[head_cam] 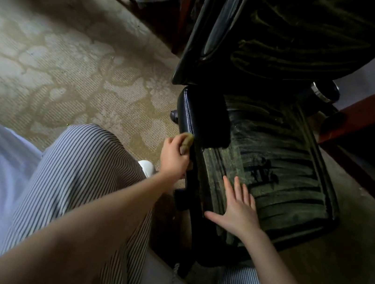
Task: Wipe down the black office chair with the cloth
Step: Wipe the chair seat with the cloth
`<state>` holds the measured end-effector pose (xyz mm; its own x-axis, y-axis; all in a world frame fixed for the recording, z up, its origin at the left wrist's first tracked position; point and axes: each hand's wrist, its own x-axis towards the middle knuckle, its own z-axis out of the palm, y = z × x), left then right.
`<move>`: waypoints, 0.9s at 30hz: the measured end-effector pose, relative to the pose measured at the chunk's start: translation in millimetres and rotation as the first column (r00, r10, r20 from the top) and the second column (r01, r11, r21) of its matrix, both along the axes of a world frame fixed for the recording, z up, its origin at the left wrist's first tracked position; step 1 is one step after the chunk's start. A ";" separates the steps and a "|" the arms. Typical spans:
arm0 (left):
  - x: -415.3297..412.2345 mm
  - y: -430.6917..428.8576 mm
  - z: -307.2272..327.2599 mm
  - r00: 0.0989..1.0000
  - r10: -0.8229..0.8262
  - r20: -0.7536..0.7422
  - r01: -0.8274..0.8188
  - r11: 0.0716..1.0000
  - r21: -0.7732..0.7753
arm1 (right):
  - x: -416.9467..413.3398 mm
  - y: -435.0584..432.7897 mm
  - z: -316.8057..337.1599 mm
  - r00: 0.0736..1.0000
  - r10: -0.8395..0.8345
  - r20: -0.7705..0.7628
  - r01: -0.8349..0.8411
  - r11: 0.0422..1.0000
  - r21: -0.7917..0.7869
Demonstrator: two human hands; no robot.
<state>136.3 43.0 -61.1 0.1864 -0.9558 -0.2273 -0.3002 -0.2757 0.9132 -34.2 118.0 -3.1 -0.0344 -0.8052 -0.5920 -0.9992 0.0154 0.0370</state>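
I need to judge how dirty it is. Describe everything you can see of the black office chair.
The black office chair stands on patterned carpet beside a wooden desk. Backrest and seat look like glossy leather, coated in a greyish dusty film streaked with wipe marks. One padded armrest shows at the seat's side. The left hand grips a cloth against the armrest's outer edge; the right hand lies flat, fingers spread, on the seat.

The left hand (174, 158) hides most of what looks like the cloth (188, 141); the chair back (284, 34) is cropped.
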 end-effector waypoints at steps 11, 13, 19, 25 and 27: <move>2.6 -34.8 -9.9 0.929 -0.263 0.262 0.303 0.945 -0.126 | 0.3 17.2 -23.1 0.985 -0.144 0.095 0.151 0.986 -0.070; -0.1 -23.1 -11.3 0.921 -0.271 0.279 0.318 0.937 -0.141 | 1.3 18.0 -25.4 0.985 -0.149 0.088 0.158 0.983 -0.099; -5.4 7.0 -9.3 0.888 -0.331 0.320 0.387 0.914 -0.126 | 2.4 18.9 -28.8 0.983 -0.163 0.091 0.175 0.974 -0.145; -9.9 51.2 -1.6 0.832 -0.448 0.326 0.494 0.867 -0.067 | 9.1 19.7 -28.4 0.972 -0.212 0.106 0.227 0.962 -0.155; -9.3 64.6 1.1 0.795 -0.508 0.332 0.547 0.837 -0.029 | 12.0 20.2 -25.6 0.967 -0.226 0.118 0.243 0.957 -0.158</move>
<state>127.0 107.5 -60.0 -0.3151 -0.9408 -0.1248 -0.6294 0.1087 0.7694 -22.2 138.2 -28.7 -0.1832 -0.8704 -0.4569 -0.9652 0.2474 -0.0843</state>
